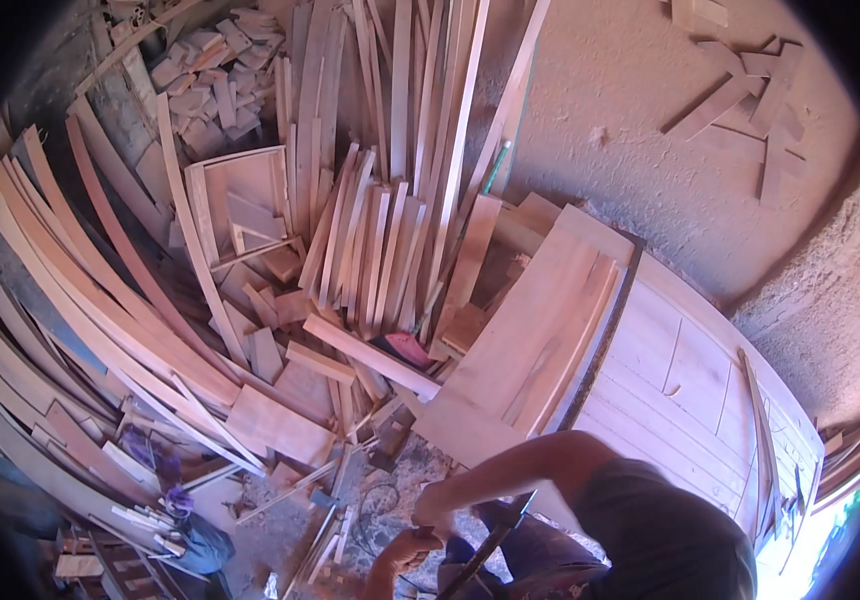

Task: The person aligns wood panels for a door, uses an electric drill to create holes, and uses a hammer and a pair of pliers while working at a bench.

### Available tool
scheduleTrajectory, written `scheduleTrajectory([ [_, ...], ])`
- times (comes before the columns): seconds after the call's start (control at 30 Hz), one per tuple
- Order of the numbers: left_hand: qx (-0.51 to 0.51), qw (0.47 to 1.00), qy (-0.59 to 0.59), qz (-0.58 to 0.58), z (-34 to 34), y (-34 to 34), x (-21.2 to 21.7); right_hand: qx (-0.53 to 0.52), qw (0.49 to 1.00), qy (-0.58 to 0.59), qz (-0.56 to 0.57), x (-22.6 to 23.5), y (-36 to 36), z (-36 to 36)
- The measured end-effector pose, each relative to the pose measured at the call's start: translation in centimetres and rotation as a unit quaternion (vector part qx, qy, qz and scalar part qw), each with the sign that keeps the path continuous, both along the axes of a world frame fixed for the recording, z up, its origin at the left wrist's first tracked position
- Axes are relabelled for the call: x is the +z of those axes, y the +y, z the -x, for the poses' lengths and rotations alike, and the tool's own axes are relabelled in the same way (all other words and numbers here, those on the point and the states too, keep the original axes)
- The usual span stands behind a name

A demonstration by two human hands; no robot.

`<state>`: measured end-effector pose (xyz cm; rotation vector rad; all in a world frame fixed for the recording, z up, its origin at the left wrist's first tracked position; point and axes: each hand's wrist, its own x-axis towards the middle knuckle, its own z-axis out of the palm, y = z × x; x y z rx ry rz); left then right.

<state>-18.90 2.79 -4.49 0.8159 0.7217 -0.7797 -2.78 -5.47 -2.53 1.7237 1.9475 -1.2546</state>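
1. I see my left hand (405, 552) at six o'clock, fingers curled shut, contents unclear.
2. My right hand (437, 512) just beside it, fingers gripping a dark metal bar (490, 545).
3. Wooden planks (540, 320) lie at centre, toward twelve.

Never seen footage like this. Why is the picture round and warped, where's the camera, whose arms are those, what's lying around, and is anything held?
There is one picture, taken by a wide fisheye camera worn on a person's head and looking down. That lens is why straight boards bend near the rim. There is no machine, only bare hands. At the bottom edge the right hand and the left hand sit close together beside a long dark bar-shaped tool. Whether either hand grips it is too unclear to say. A grey shirt fills the lower right. On the sandy floor lies wood: long thin strips, a stack of wide planks, a panelled door lying flat, a small wooden frame and short offcuts.
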Motion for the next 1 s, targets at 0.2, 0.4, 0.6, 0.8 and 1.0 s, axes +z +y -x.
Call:
scheduleTrajectory([
  [0.2,-0.036,0.982,-0.072,-0.168,-0.6,-1.5,1.2,0.076,0.91,0.09,0.397,-5.0,4.8,1.4],
  [0.4,-0.137,0.711,-0.093,-0.684,1.9,-4.8,0.1,-0.042,0.954,-0.002,-0.296,-0.8,-1.8,3.1],
  [0.6,-0.038,0.985,-0.105,-0.131,-0.7,0.2,0.2,0.005,0.995,0.074,0.066,-4.5,1.8,1.8],
  [0.8,-0.06,0.985,-0.077,-0.142,-0.6,-0.5,-1.3,0.056,0.986,0.078,0.138,-4.8,2.2,1.5],
  [1.0,-0.13,0.67,-0.1,-0.724,-0.5,-5.5,2.8,-0.15,0.959,-0.035,-0.237,-1.9,-2.6,2.6],
])
